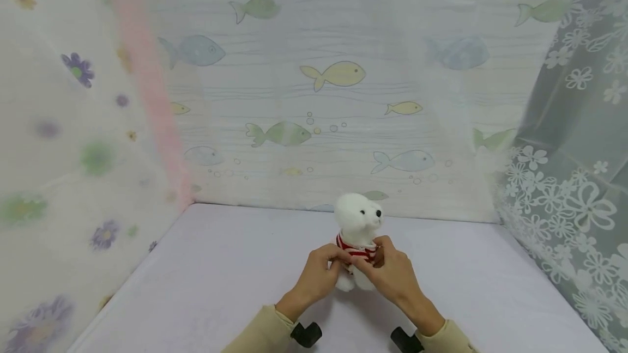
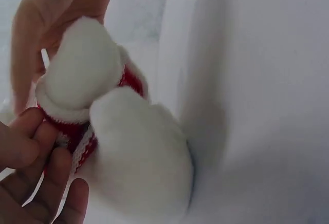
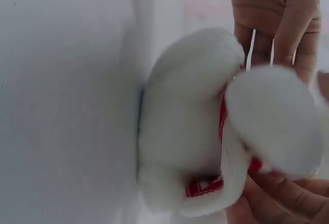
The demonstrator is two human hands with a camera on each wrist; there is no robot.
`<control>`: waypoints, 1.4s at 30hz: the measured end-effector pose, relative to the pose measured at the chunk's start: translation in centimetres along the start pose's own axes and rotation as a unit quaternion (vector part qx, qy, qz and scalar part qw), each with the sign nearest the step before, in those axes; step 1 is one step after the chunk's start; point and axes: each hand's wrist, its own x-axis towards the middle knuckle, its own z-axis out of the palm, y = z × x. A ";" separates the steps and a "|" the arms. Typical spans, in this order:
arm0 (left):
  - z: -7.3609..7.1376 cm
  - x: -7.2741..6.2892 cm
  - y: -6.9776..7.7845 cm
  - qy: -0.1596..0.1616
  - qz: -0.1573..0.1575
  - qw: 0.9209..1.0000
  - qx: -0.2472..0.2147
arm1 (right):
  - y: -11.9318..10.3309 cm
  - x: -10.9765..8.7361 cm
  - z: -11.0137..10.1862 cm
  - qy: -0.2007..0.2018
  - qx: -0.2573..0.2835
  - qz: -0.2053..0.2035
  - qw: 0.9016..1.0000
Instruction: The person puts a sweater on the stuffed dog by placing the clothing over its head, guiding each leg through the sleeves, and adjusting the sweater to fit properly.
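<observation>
A white plush dog point(image 1: 354, 217) sits upright on the white table, dressed in a red-and-white striped sweater point(image 1: 360, 252). My left hand point(image 1: 316, 277) pinches the sweater's front edge between thumb and fingers, as the left wrist view shows of that hand's fingers point(image 2: 56, 183). From the other side my right hand point(image 1: 392, 274) grips the sweater, its thumb near the left fingertips at the chest. In the right wrist view the plush dog's white body point(image 3: 180, 106) and a bit of red sweater point(image 3: 205, 186) show. Its fingers there are partly hidden behind the toy.
The white tabletop point(image 1: 245, 255) spreads around the toy. A fish-patterned curtain point(image 1: 294, 97) hangs behind it, a flowered one point(image 1: 59, 178) at left and a grey lace one point(image 1: 564, 195) at right. Black wrist cameras point(image 1: 306, 335) show below the hands.
</observation>
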 end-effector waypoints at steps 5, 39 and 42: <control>0.3 0.0 -0.1 0.043 -0.001 0.999 0.025 | 0.0 0.1 -0.1 -0.014 0.020 0.003 1.000; -0.2 0.0 -0.7 0.081 -0.049 0.988 0.125 | 1.8 0.3 1.1 -0.037 0.067 0.013 0.997; -0.4 0.0 -0.9 0.037 -0.086 0.990 0.108 | 1.8 0.3 1.1 -0.042 0.070 0.016 0.996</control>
